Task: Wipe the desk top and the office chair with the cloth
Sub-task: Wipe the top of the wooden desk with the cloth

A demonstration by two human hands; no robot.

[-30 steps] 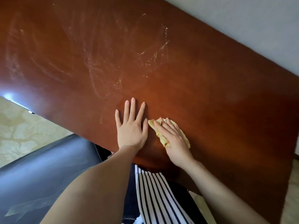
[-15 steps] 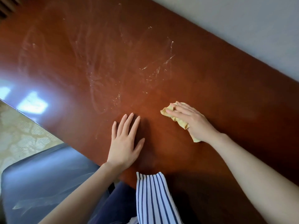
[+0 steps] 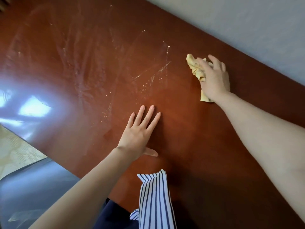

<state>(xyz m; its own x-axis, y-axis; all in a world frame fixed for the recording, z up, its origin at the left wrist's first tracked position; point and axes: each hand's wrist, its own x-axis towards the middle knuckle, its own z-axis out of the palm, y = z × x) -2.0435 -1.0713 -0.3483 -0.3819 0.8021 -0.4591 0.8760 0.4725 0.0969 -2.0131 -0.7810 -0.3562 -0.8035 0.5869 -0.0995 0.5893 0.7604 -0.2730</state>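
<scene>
Head view, looking down along the reddish-brown desk top (image 3: 92, 52). The yellow cloth (image 3: 195, 68) lies crumpled on the wood close to the desk's far edge, toward its right end. The right hand (image 3: 214, 80) covers it from above with bent fingers, bunching the cloth under palm and thumb. One wad of it sticks out past the fingertips, and a corner shows on the near side by the wrist.

The left hand (image 3: 138, 134) rests palm down on the desk nearer the near edge, well apart from the cloth. Its fingers are straight and spread, its thumb is stretched out sideways, and it holds nothing.

Pale streaks (image 3: 153, 75) and smears cross the surface between the two hands and out toward the desk's left end, where a bright glare (image 3: 33, 108) sits on the polish. Past the near edge, at lower left, is the dark seat of the office chair (image 3: 33, 187), with patterned floor (image 3: 14, 146) beyond it. A blue-and-white striped garment (image 3: 155, 200) hangs over the near edge, and a grey wall (image 3: 247, 22) runs behind the far edge.
</scene>
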